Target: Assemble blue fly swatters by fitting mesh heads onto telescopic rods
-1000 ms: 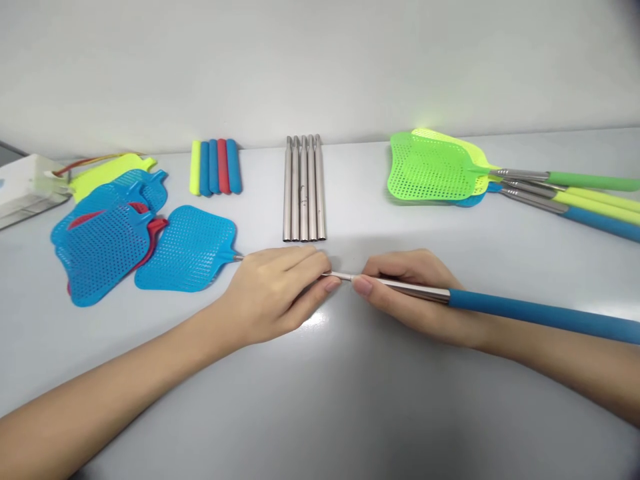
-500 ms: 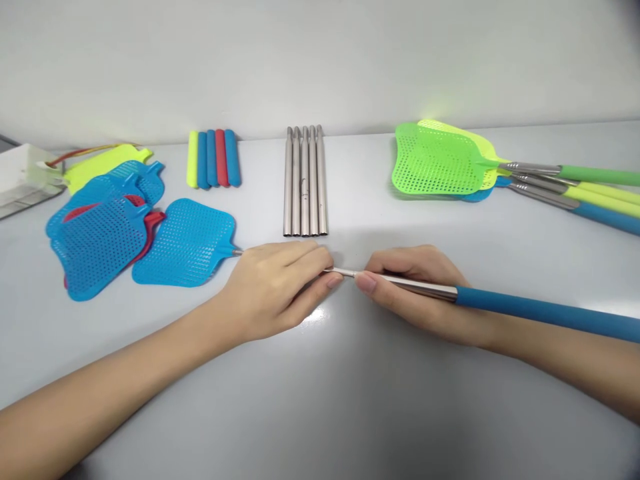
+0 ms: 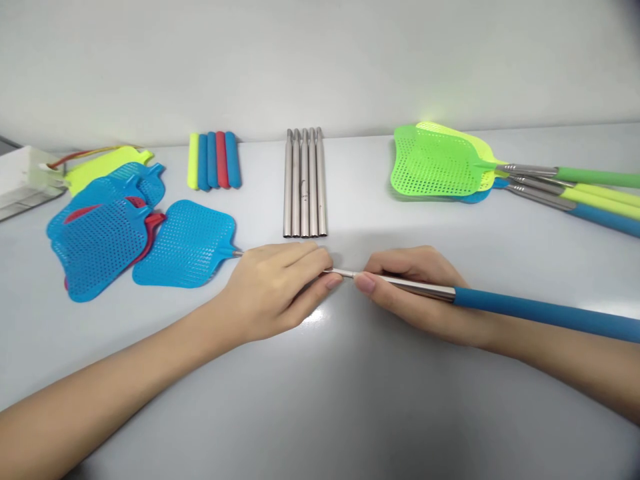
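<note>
A fly swatter with a blue mesh head (image 3: 186,243) lies across the table, its thin metal rod running to the right under my fingers. My left hand (image 3: 283,287) is closed around the rod just right of the head, hiding most of that stretch. My right hand (image 3: 420,287) grips the thicker metal tube of the same swatter, thumb on top near the tube's end. A short piece of bare rod shows between my two hands. The blue grip (image 3: 545,313) extends past my right wrist to the frame's right edge.
Loose blue, red and yellow swatter heads (image 3: 100,247) overlap at left beside a white box (image 3: 30,177). Farther back lie several coloured foam grips (image 3: 213,160) and a row of metal tubes (image 3: 305,183). Swatters with handles (image 3: 440,163) are stacked at back right.
Almost nothing differs. Both hands keep their hold on the swatter in the same place, and the view has shifted very slightly.
</note>
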`<state>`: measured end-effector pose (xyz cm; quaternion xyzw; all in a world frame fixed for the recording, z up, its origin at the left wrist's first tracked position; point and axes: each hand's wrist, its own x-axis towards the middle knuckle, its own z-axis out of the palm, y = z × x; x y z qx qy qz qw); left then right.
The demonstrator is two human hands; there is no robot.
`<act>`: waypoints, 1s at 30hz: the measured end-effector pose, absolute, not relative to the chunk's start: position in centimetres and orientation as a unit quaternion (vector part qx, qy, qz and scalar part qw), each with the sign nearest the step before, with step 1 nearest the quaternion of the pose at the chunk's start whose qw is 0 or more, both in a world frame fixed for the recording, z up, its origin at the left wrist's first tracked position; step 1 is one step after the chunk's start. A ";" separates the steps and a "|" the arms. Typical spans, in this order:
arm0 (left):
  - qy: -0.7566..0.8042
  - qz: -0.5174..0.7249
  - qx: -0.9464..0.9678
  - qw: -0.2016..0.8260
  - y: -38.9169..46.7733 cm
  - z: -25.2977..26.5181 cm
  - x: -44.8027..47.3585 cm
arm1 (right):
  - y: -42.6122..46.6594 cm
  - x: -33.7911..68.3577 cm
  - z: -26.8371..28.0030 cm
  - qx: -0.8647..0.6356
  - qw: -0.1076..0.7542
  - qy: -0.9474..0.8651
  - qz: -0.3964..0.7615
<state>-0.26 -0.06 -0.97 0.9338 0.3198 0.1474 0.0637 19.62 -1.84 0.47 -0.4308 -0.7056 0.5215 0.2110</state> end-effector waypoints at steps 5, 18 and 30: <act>0.314 0.152 0.935 0.065 0.0 -1.0 -0.3 | -1.9 19.6 0.9 -0.435 0.202 -0.697 0.533; 0.316 0.153 0.934 0.070 -0.1 -1.0 -0.3 | -1.8 19.7 0.3 -0.429 0.218 -0.707 0.518; 0.311 0.165 0.934 0.067 0.0 -1.1 -0.2 | -1.8 19.7 1.0 -0.436 0.197 -0.698 0.533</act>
